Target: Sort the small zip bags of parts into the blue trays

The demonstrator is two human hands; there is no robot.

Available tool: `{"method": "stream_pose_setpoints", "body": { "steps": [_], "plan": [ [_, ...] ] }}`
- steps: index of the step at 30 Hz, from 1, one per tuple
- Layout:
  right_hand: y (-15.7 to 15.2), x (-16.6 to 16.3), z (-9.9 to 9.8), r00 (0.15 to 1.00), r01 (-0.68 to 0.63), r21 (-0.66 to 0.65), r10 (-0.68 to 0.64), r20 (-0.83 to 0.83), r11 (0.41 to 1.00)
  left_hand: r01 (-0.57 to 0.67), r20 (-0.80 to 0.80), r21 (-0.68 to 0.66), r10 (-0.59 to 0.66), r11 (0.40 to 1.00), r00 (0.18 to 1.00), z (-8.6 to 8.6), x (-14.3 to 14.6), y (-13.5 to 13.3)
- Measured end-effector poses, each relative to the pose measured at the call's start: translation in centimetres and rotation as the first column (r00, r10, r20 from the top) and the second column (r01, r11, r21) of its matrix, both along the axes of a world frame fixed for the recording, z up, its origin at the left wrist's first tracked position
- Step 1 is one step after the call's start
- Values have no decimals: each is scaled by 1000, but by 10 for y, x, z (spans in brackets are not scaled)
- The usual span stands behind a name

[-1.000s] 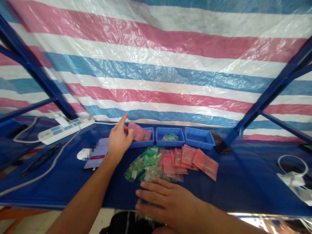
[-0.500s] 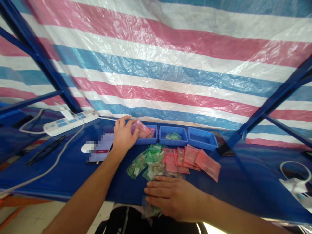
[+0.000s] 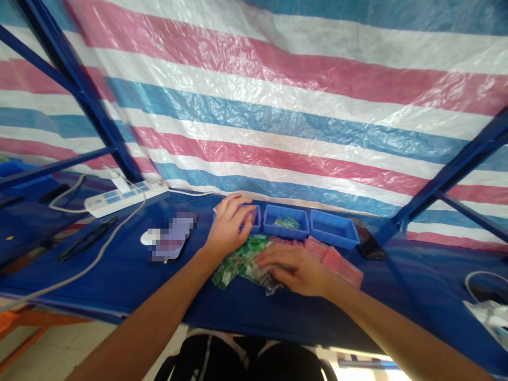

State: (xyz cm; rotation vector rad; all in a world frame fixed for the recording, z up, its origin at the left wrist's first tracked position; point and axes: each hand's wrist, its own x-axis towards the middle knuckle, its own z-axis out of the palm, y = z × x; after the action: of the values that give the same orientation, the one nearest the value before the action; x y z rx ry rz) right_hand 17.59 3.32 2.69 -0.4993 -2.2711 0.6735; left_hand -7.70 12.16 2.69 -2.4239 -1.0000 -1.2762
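My left hand point(image 3: 229, 225) is over the left blue bin point(image 3: 257, 225), fingers apart and gently bent, with no packet visible in its grasp. Pink packets point(image 3: 248, 214) in that bin are partly hidden by it. My right hand point(image 3: 297, 267) lies palm down over clear packets point(image 3: 273, 284), its fingers stretched out and its thumb apart. Contact under the palm is hidden. Green packets point(image 3: 228, 269) are heaped between my hands. Pink bags point(image 3: 343, 264) fan out to the right, partly covered by my right hand.
Behind the heap stand a middle blue bin point(image 3: 280, 230) with small greenish packets point(image 3: 288, 222) and a right blue bin point(image 3: 334, 234). A dark phone point(image 3: 371, 243) lies beside them. Leftward are a phone-like device point(image 3: 177, 238), white mouse-like object point(image 3: 150, 237), glasses point(image 3: 87, 238) and power strip point(image 3: 127, 197).
My left hand has let go of the pink packet and shifted right over the bin. My right hand has moved forward from the table's front edge onto the heap, and clear packets have moved with it.
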Motion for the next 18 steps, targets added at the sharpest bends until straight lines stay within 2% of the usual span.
{"method": "stream_pose_setpoints", "body": {
  "steps": [2, 4, 7, 9, 11, 13, 16, 18],
  "plan": [
    [8, 8, 2, 977, 157, -131, -173, -121, 979, 94, -8, 36, -94, 995, 996, 0, 9, -8],
    [14, 16, -1, 927, 293, -198, -329, -182, 935, 219, 16, 56, -221, 974, 975, 1, 16, -15],
    [20, 27, -9, 853, 413, -293, -479, -209, 862, 396, 11, 56, -397, 917, 918, 4, 26, -23],
    [21, 32, -13, 831, 435, -333, -516, -209, 836, 432, -42, -18, -432, 902, 901, 6, 35, -24],
    [20, 35, -16, 821, 445, -352, -532, -208, 824, 392, -91, -151, -407, 908, 909, 4, 46, -22],
    [19, 36, -18, 807, 457, -364, -550, -213, 812, 394, -69, -256, -424, 883, 903, 1, 56, -17],
    [18, 36, -18, 793, 490, -336, -571, -213, 805, 445, 31, -291, -456, 847, 889, -4, 67, -13],
    [19, 37, -17, 799, 518, -252, -567, -199, 818, 452, 71, -277, -451, 848, 890, -6, 70, -13]
  ]
}}
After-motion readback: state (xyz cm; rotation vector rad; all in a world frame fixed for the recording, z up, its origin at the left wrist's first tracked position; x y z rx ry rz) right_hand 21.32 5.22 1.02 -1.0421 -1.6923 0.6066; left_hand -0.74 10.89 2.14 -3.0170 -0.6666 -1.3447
